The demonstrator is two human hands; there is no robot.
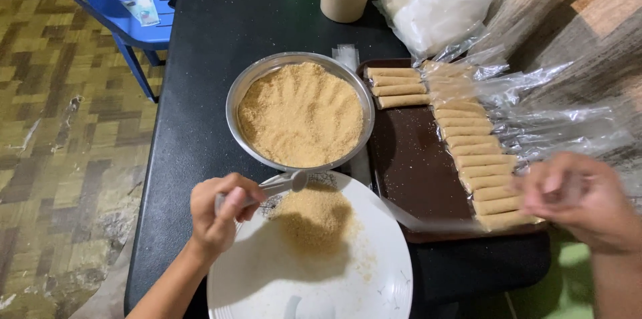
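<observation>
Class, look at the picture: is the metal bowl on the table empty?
No, the metal bowl is filled nearly to its rim with light brown crumbs.

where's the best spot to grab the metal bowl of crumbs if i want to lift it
Take the metal bowl by its thin rolled rim, at the far-left edge, coming from the bare table side. The near rim overlaps the white plate, the left hand holds a spoon there, and the brown tray crowds the right. It looks full, so probably keep it level.
</observation>
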